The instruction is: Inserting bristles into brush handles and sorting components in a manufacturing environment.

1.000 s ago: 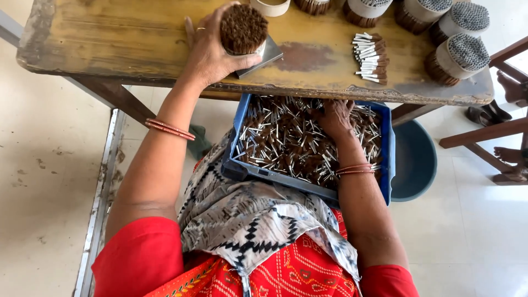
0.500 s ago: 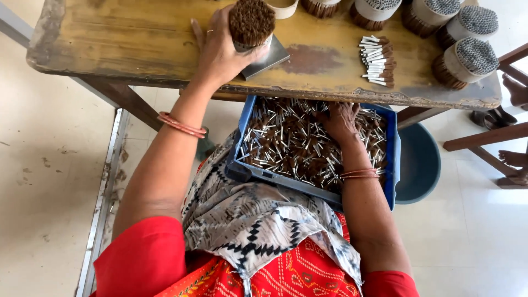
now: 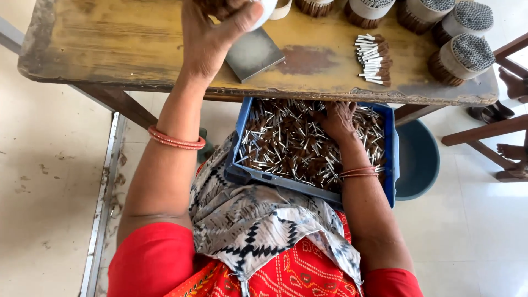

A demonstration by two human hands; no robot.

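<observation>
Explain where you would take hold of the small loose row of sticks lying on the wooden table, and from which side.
Probably from above, pinching across the middle of the row of sticks. They lie flat and side by side on the wooden table, white ends left and brown ends right, so fingers closing from the near and far sides would gather them. The bundles stand close on the right, leaving less room there.

Bright, even daylight; sharp focus, soft shadows

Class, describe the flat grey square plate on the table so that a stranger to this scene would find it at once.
Start at the worn wooden table. Near its middle, just right of the left hand, lies the grey plate, flat and tilted like a diamond. Unlike the round paper-wrapped bundles and the loose sticks to its right, it is thin, square and plain.
</observation>
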